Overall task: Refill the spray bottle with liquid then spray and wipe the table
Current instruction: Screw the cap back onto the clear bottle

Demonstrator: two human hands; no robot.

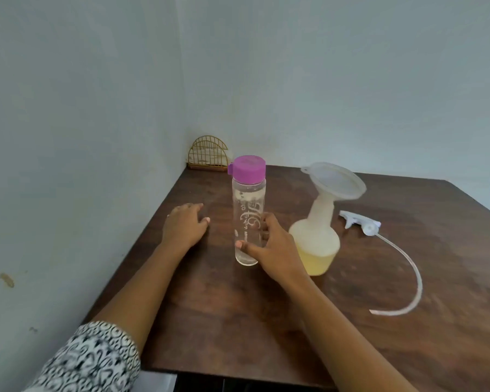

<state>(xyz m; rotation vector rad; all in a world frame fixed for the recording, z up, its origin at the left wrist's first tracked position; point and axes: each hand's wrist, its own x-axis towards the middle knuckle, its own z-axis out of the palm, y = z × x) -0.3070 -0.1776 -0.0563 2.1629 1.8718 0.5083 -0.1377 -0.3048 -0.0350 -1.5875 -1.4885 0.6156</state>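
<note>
A clear water bottle with a purple cap stands upright on the dark wooden table. My right hand curls round its lower part, thumb in front. My left hand rests flat on the table just left of the bottle, apart from it. To the right stands the translucent spray bottle, holding yellowish liquid in its bottom part, with a white funnel sitting in its neck. The white spray head lies on the table further right, its long curved tube trailing toward me.
A small gold wire rack stands in the far corner against the pale blue walls. The table's left edge runs along the wall and its near edge lies just in front of me. A patterned sleeve covers my left upper arm.
</note>
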